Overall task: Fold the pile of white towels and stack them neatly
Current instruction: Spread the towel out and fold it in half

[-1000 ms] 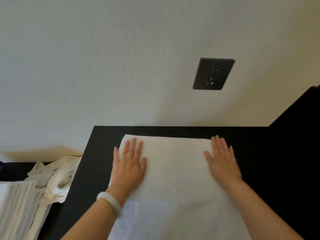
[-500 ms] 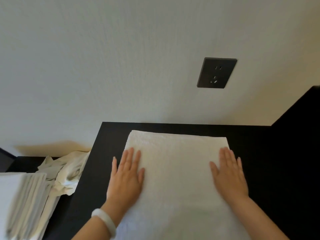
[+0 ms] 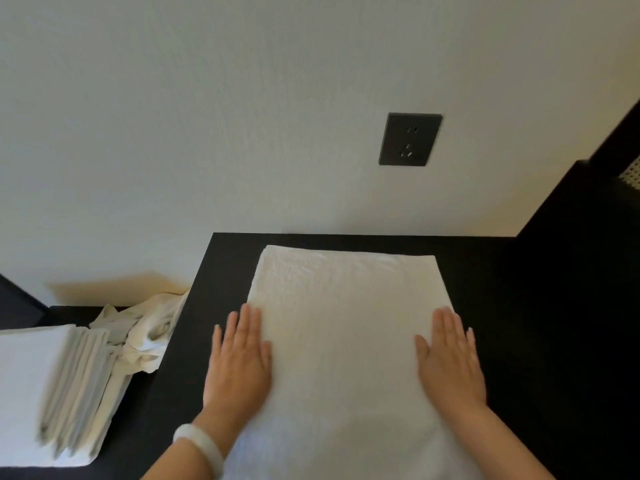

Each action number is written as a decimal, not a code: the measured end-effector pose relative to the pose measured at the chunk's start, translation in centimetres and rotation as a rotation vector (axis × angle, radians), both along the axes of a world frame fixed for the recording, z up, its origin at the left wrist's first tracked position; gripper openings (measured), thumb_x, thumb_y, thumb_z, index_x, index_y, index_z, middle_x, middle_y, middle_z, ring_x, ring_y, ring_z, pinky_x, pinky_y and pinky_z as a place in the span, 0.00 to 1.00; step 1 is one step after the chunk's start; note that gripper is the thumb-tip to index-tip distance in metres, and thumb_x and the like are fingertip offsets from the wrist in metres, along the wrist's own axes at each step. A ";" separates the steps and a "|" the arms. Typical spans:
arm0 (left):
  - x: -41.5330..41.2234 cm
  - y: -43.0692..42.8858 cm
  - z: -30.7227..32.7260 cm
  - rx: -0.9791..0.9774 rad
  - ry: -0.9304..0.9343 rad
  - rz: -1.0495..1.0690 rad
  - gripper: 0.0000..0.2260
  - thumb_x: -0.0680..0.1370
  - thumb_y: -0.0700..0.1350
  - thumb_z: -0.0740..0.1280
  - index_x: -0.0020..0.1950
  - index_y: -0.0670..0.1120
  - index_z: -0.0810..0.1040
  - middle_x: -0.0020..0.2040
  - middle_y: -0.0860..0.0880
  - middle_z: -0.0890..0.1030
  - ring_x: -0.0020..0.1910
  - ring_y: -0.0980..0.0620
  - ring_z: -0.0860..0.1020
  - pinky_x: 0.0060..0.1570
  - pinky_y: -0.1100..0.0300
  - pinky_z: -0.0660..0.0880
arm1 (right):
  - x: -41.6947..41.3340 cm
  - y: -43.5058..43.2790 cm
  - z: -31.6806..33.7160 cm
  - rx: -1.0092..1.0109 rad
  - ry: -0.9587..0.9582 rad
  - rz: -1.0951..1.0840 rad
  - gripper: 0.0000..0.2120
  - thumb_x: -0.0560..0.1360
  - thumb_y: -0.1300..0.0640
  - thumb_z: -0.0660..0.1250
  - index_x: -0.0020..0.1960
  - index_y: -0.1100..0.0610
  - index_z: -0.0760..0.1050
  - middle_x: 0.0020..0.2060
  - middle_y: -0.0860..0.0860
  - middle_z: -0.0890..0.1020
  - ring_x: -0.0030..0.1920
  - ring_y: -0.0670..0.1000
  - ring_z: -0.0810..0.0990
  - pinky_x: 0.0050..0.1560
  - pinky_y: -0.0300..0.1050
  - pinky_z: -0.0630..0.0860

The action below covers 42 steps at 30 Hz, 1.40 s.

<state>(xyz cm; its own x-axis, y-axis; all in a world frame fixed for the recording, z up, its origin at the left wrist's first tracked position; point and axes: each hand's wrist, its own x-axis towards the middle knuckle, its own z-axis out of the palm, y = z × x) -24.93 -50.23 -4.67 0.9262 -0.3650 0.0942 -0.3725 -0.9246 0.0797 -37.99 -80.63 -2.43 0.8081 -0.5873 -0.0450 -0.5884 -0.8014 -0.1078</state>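
Folded white towel [image 3: 346, 341] lies flat on the dark bench [image 3: 519, 306], its far edge just short of the wall [image 3: 207, 116] and its near part running out of view at the bottom of the frame. Left grip [image 3: 239, 365], a bare hand, lies palm down with fingers straight and together. It straddles the towel's left edge, thumb and inner fingers on the cloth and the little finger over the bare bench. It holds nothing. A pale bracelet [image 3: 201, 445] sits on that wrist. Right grip [image 3: 450, 365] mirrors it at the towel's right edge, flat and fully extended, the thumb on the cloth and the outer fingers at or just past the edge. Nothing is grasped. The towel thus lies between the two grips, pressed under both, with its middle uncovered. On a lower dark surface to the left stands a stack of folded towels [image 3: 34, 375], blurred, its layers showing on the right side. A crumpled pile of white cloth [image 3: 145, 327] lies just beyond it, against the bench side. A dark socket plate [image 3: 410, 139] is mounted on the wall above the bench.
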 end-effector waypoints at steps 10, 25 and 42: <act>-7.2 -4.5 0.1 -0.094 -0.050 -0.326 0.25 0.82 0.51 0.50 0.78 0.44 0.64 0.78 0.46 0.62 0.77 0.46 0.61 0.72 0.45 0.56 | -0.9 8.0 -1.7 0.077 -0.025 0.265 0.31 0.82 0.45 0.46 0.75 0.64 0.65 0.75 0.58 0.68 0.75 0.54 0.66 0.74 0.50 0.52; -13.4 -4.3 0.7 -0.093 0.027 -0.364 0.24 0.84 0.50 0.46 0.77 0.41 0.64 0.78 0.44 0.61 0.78 0.46 0.60 0.71 0.46 0.56 | -5.3 13.2 -0.3 0.169 0.016 0.301 0.29 0.81 0.49 0.49 0.77 0.63 0.61 0.77 0.57 0.61 0.77 0.53 0.63 0.74 0.52 0.51; -10.8 8.0 1.4 -0.118 0.224 -0.198 0.28 0.81 0.62 0.38 0.80 0.54 0.37 0.80 0.56 0.37 0.78 0.61 0.36 0.75 0.61 0.34 | -11.7 3.8 0.5 0.188 0.100 0.340 0.36 0.75 0.30 0.31 0.78 0.45 0.29 0.76 0.40 0.30 0.74 0.37 0.28 0.76 0.41 0.31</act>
<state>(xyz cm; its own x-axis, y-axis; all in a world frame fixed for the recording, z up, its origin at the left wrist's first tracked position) -35.72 -42.26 -3.28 0.8408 -0.5388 -0.0517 -0.5053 -0.8156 0.2821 -49.69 -76.78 -1.88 0.9411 -0.2613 -0.2146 -0.3081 -0.9241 -0.2262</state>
